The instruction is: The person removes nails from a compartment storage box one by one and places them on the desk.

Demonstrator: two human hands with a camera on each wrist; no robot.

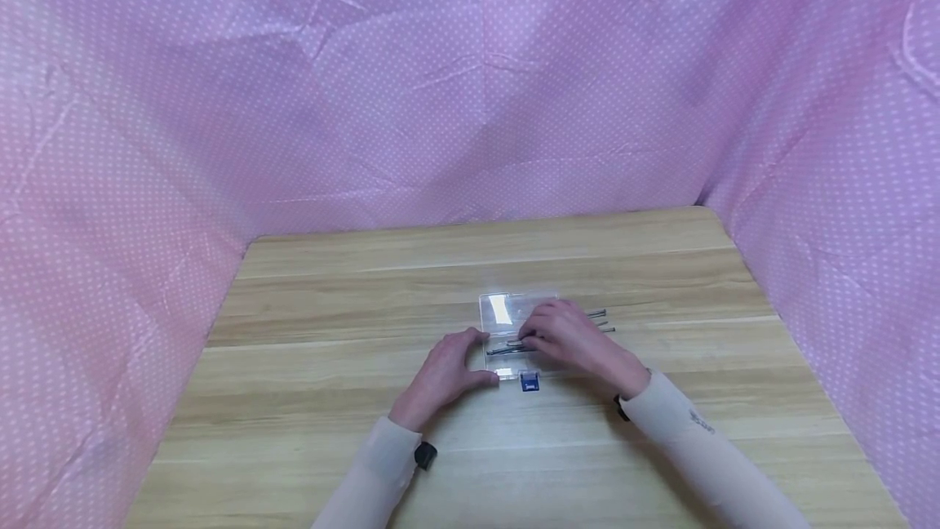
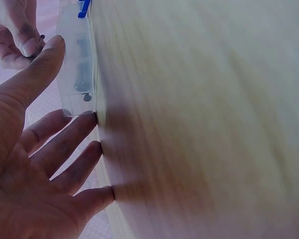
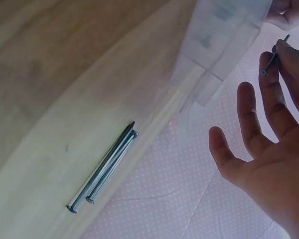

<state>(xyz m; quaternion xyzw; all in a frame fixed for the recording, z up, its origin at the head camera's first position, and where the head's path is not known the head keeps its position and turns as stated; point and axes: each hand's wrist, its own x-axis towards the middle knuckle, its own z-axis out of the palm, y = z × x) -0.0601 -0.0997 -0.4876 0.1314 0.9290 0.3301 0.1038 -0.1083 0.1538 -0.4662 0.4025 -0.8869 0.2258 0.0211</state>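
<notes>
Clear box [image 1: 510, 365], one, on the table [image 1: 330, 308], with what seems its one lid [image 1: 503, 310] laid back on the far side and one blue clasp [image 1: 529, 383] at the near edge. Inside, a bunch of nails [image 1: 503, 351], several, overlapping, exact count not readable. Right hand [image 1: 564, 336] is over the box, thumb and finger pinching one nail [image 3: 270, 65]. Left hand [image 1: 444, 366] is at the box's left end, fingers spread and fairly straight, touching it, not wrapped round anything. Step in hand looks like placing nails, box steadied; next move probably calls for lining the pinched nail up with the bunch and keeping the box from sliding. Right of the box, loose nails [image 3: 103, 166]: three heads show, so likely three. Behind the box, dotted pink cloth [image 1: 441, 104].
</notes>
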